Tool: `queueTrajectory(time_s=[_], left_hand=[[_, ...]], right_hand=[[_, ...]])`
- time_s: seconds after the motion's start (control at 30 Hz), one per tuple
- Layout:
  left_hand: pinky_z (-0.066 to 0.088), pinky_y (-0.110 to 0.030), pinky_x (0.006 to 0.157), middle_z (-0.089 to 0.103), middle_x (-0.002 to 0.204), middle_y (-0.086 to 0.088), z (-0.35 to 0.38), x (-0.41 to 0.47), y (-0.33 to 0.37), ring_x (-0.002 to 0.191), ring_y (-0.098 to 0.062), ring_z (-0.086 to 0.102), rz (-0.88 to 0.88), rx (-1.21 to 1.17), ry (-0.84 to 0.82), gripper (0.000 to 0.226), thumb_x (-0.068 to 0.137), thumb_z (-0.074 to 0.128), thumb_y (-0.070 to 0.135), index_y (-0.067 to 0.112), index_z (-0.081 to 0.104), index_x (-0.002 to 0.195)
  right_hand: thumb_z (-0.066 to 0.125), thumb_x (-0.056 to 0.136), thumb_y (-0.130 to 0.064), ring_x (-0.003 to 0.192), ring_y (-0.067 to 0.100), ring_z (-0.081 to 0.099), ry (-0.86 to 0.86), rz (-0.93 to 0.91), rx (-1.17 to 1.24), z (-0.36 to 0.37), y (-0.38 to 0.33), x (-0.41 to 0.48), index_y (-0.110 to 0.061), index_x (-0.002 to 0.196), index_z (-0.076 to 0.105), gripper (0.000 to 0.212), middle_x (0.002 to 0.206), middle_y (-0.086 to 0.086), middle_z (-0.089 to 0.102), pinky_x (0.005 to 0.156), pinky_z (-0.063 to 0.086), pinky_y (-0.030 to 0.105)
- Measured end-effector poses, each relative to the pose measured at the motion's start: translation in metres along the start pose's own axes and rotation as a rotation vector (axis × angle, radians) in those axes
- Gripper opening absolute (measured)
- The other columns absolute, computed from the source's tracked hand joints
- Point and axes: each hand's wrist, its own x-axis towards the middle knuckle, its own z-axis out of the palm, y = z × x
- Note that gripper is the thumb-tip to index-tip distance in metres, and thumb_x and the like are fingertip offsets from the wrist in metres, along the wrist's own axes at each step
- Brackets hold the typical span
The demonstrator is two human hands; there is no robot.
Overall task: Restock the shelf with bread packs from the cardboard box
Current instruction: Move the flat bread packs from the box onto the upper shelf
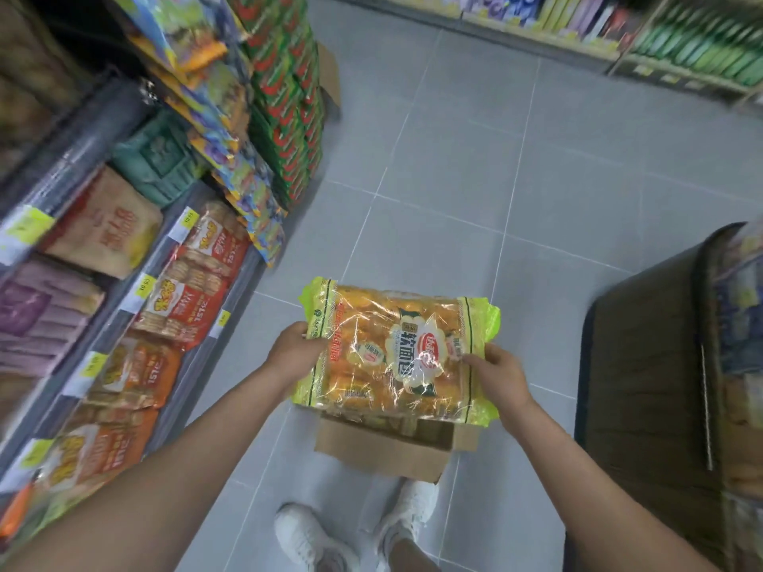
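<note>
My left hand (295, 348) grips the left end of the bread pack (396, 353), fingers curled around the crinkled edge of the wrapper, and my right hand (501, 375) pinches the right end, thumb on top of the plastic. Between them the pack is held flat and face up in the air, a clear yellow-green bag with golden bread showing through and a printed label near the middle. Directly beneath it sits the cardboard box (384, 443) on the grey tiled floor (454, 179), its flaps open; the pack hides most of its inside, so I cannot tell how much is left in it. My white shoes (305, 538) stand just behind the box. To my left runs the shelf (165, 251), its grey front rail carrying yellow price tags, with orange and red biscuit packs (198, 282) lying along the lower level and brown and purple bags above. A dark bin (644, 365) stands to my right, well apart from the box. Another shelf of goods (681, 47) lines the far side of the aisle, blurred.
</note>
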Motion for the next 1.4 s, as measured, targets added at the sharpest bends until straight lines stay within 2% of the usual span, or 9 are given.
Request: queueTrajectory(time_s=[0.17,0.3,0.43,0.63,0.83,0.93,1.1,1.2,1.4], left_hand=[[0.048,-0.033,0.09,0.062,0.135,-0.002,-0.056,-0.09,0.056,0.113,-0.019,0.061,0.11,-0.099,0.03,0.046,0.095,0.063,0.023,0.014,0.055,0.139],[0.044,-0.033,0.094,0.054,0.142,-0.001,-0.11,-0.156,0.088,0.125,-0.024,0.055,0.172,-0.239,-0.004,0.056,0.095,0.068,0.024,0.018,0.048,0.147],[0.041,-0.029,0.078,0.062,0.101,-0.003,-0.166,-0.196,0.108,0.096,-0.023,0.055,0.232,-0.363,-0.05,0.024,0.086,0.075,0.035,0.022,0.066,0.104],[0.047,-0.047,0.107,0.066,0.131,-0.001,-0.25,-0.223,0.116,0.118,-0.023,0.063,0.32,-0.45,-0.067,0.077,0.056,0.086,0.067,0.03,0.068,0.121],[0.015,-0.047,0.123,0.009,0.168,0.009,-0.308,-0.278,0.128,0.156,-0.021,0.011,0.488,-0.383,0.091,0.1,0.087,0.071,0.045,0.032,0.008,0.163],[0.011,-0.053,0.125,0.009,0.169,0.013,-0.343,-0.295,0.12,0.156,-0.021,0.012,0.546,-0.287,0.126,0.092,0.078,0.069,0.053,0.051,0.021,0.156],[0.063,-0.038,0.072,0.076,0.103,-0.015,-0.389,-0.32,0.106,0.081,-0.028,0.075,0.413,-0.631,-0.063,0.036,0.091,0.059,0.018,0.011,0.064,0.127],[0.052,-0.029,0.035,0.068,0.056,-0.011,-0.399,-0.346,0.1,0.039,-0.023,0.064,0.354,-0.884,-0.137,0.021,0.098,0.044,0.003,0.007,0.064,0.095],[0.044,-0.028,0.025,0.06,0.042,-0.012,-0.402,-0.407,0.097,0.028,-0.023,0.057,0.48,-1.186,-0.195,0.014,0.028,0.061,-0.003,0.002,0.064,0.041]], right_hand=[[0.08,0.085,-0.019,0.088,0.024,0.072,-0.009,-0.167,-0.033,-0.042,-0.093,-0.087,-0.009,0.111,0.072,0.029,0.101,0.008,0.075,0.06,0.051,0.025],[0.078,0.088,-0.017,0.08,0.019,0.075,-0.029,-0.32,-0.075,-0.067,-0.164,-0.153,-0.014,0.103,0.075,0.016,0.091,0.003,0.078,0.071,0.06,0.033],[0.076,0.088,-0.01,0.067,0.007,0.071,-0.062,-0.466,-0.085,-0.076,-0.222,-0.206,-0.014,0.098,0.075,0.011,0.089,0.003,0.077,0.058,0.052,0.019],[0.076,0.089,-0.017,0.073,0.008,0.071,-0.106,-0.649,-0.077,-0.064,-0.278,-0.261,-0.019,0.09,0.077,0.003,0.077,-0.009,0.078,0.059,0.049,0.017],[0.073,0.09,-0.013,0.083,0.016,0.071,-0.365,-0.566,0.073,-0.047,-0.321,-0.29,-0.013,0.107,0.072,0.018,0.096,0.004,0.078,0.07,0.055,0.026],[0.068,0.086,-0.034,0.101,0.024,0.067,-0.536,-0.474,0.081,-0.041,-0.349,-0.3,-0.014,0.126,0.068,0.045,0.121,0.015,0.072,0.076,0.054,0.031],[0.039,0.1,-0.059,0.116,0.042,0.063,-0.74,-0.377,0.281,-0.027,-0.39,-0.324,-0.001,0.127,0.066,0.071,0.127,0.03,0.065,0.097,0.05,0.049],[0.034,0.101,-0.057,0.092,0.03,0.075,-0.815,-0.424,0.399,-0.009,-0.404,-0.344,-0.002,0.101,0.08,0.072,0.108,0.02,0.075,0.076,0.063,0.037],[0.035,0.078,0.0,0.076,0.018,0.06,-0.921,-0.673,0.377,0.033,-0.423,-0.36,-0.015,0.081,0.077,0.044,0.084,0.004,0.07,0.07,0.048,0.026]])
